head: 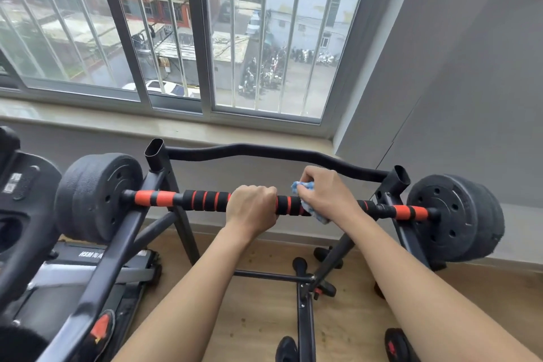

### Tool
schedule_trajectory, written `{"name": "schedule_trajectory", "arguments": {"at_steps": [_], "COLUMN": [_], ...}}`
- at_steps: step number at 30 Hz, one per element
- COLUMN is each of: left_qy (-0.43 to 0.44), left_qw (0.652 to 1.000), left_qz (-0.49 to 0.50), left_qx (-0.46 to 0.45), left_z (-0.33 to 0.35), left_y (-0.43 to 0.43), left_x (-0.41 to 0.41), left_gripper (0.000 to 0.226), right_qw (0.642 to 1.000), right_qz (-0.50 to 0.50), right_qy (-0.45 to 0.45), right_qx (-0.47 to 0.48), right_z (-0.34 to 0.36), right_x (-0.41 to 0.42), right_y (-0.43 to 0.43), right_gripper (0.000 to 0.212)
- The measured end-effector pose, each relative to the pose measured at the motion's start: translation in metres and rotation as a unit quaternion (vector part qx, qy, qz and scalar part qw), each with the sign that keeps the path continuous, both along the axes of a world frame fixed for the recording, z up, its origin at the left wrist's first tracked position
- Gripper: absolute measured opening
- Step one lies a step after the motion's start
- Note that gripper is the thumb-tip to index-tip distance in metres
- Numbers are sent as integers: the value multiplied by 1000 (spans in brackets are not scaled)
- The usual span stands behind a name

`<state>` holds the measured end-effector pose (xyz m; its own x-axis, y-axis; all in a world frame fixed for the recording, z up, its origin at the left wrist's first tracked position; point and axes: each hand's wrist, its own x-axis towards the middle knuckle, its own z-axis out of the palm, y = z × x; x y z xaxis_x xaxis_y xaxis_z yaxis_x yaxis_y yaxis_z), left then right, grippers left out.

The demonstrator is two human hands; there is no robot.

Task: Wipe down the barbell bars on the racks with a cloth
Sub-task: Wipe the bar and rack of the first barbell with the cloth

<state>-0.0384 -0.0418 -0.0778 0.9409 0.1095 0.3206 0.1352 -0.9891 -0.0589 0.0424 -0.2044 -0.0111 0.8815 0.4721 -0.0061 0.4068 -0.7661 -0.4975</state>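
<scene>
The rack (164, 182) stands near the window sill, with wood floor (264, 317) free below. The bar (202, 200), round with orange and black foam, lies across its two uprights. The left hand (252, 209) grips the bar's middle. The right hand (326, 194) wraps a blue fluffy cloth (305, 186) around the bar.

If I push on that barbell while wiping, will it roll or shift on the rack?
Probably heavy to shift: thick plates load both ends. The round bar might roll in the rack, though the left hand gripping it should steady it.
</scene>
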Motion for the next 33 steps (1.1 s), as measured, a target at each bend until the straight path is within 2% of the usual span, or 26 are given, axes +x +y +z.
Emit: {"name": "schedule_trajectory", "arguments": {"at_steps": [4,8,12,14,18,19,21,22,23,24,26,27,29,31,33], "left_qy": [-52,-85,-93,-37,178,250,390,427,430,401,262,186,89,1,-24], "left_qw": [998,996,995,998,981,963,901,875,874,894,959,980,995,999,998], "left_qz": [-11,-17,21,36,31,19,2,-2,-7,-12,-27,-36,-37,-42,-45], "left_qx": [-17,-22,-29,-40,-77,-96,-189,-227,-228,-198,-105,-63,8,33,45], "left_z": [-5,-13,-18,-7,37,48,56,54,52,49,38,31,12,-7,-10], "left_y": [-2,-3,-12,-17,-10,-6,-3,-2,-3,-5,-8,-10,-13,-17,-20], "left_x": [-1,-3,-10,-11,10,18,29,32,31,28,16,9,-5,-11,-13], "left_gripper": [22,23,22,23,53,56,51,46,40,34,27,22,17,20,19], "right_qw": [999,998,998,997,996,996,995,995,995,996,996,996,995,994,995], "right_qz": [20,-6,-20,-19,2,7,11,9,6,1,-6,-7,-4,-3,-2], "right_qy": [-7,-54,0,24,50,52,59,62,61,57,48,45,44,45,42], "right_qx": [26,-18,-59,-69,-72,-73,-75,-76,-75,-73,-74,-78,-90,-95,-96], "right_z": [-13,-15,-4,-1,2,3,3,2,1,-1,-3,-4,-4,-3,-1], "right_x": [-20,-15,-3,0,0,0,0,0,0,-1,-2,-2,-4,-6,-11], "right_y": [-12,-10,1,3,0,-2,-4,-4,-5,-5,-3,-2,1,2,1], "right_gripper": [19,18,13,12,15,16,19,20,19,18,15,14,14,12,12]}}
